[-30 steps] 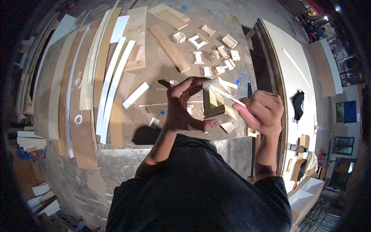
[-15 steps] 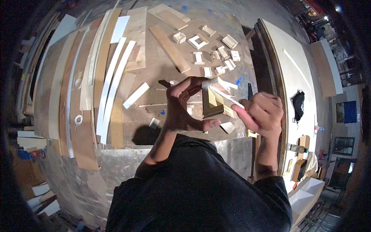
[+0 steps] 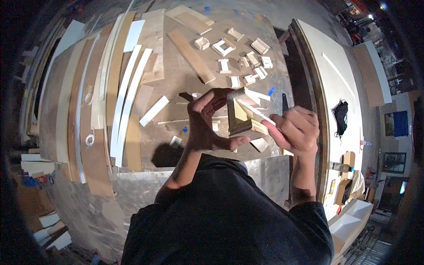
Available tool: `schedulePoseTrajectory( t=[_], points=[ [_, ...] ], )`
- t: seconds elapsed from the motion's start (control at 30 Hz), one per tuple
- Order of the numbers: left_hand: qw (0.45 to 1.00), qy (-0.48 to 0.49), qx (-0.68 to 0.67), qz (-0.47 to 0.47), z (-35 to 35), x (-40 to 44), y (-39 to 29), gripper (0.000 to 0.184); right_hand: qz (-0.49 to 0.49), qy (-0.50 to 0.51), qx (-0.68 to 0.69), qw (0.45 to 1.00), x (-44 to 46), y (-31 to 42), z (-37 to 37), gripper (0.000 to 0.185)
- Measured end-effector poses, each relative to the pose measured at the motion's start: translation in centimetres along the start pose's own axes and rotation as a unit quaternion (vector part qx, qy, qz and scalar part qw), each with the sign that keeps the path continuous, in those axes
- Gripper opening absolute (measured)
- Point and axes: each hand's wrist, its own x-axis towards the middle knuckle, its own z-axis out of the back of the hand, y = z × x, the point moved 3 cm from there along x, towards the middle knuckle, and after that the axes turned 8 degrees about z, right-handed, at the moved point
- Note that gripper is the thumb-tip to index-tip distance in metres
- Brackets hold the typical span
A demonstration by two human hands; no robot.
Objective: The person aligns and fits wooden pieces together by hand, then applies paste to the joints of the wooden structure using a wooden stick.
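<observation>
My left hand (image 3: 205, 126) is closed around a small open wooden box (image 3: 242, 129), fingers at its far edge and thumb at its near edge. The box is held tilted above the table, its hollow side showing yellowish inside. In my right hand (image 3: 299, 130) a thin pale strip (image 3: 259, 113) is pinched, with the index finger pointing along it. The strip crosses over the box's right side; whether it touches the rim I cannot tell. On the tabletop beyond lie several small wooden assemblies, among them a square white frame (image 3: 223, 47).
Long boards and white strips (image 3: 132, 101) cover the table's left part. A brown plank (image 3: 191, 57) lies beyond my hands. At right stands a second table (image 3: 316, 53) bearing a crumpled black item (image 3: 340, 118) and a bottle (image 3: 342, 167). Blue scraps (image 3: 271, 91) lie nearby.
The box has tipped slightly, showing more of its near side. My right hand and the strip have shifted a little left. The whole view has moved slightly.
</observation>
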Motion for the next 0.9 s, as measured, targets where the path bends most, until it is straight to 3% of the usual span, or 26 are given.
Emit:
schedulePoseTrajectory(
  t=[0.23, 0.33, 0.43, 0.53, 0.63, 0.7, 0.9],
  points=[
    [0.995, -0.061, -0.034, -0.072, 0.5, -0.4, 0.5, 0.093, 0.011, 0.03, 0.012, 0.999, -1.9, -0.6, 0.1, 0.021],
    [0.999, -0.002, 0.042, 0.007, 1.1, 0.2, -0.1, 0.094, 0.001, -0.004, 0.01, 1.0, -1.5, -0.7, 0.0, 0.024],
    [0.998, 0.033, 0.057, -0.017, 0.8, 0.1, 0.1, 0.094, -0.002, -0.023, 0.028, 0.999, -0.2, -0.5, -0.2, 0.025],
    [0.998, -0.03, -0.016, -0.045, 1.0, -0.1, 0.2, 0.08, 0.012, -0.002, 0.051, 0.999, 0.1, -0.5, -0.6, 0.023],
    [0.991, -0.013, 0.013, -0.133, 1.9, -0.7, -0.2, 0.095, 0.017, 0.029, 0.049, 0.998, -0.2, -0.6, -1.2, 0.023],
    [0.996, -0.001, 0.072, -0.06, 2.4, -0.8, -0.5, 0.098, 0.021, 0.041, 0.043, 0.998, -0.3, -0.6, -1.3, 0.023],
    [0.998, -0.009, 0.049, -0.03, 1.7, -0.9, -1.2, 0.094, 0.027, 0.027, 0.032, 0.999, 1.1, 0.0, -0.6, 0.023]
  ],
)
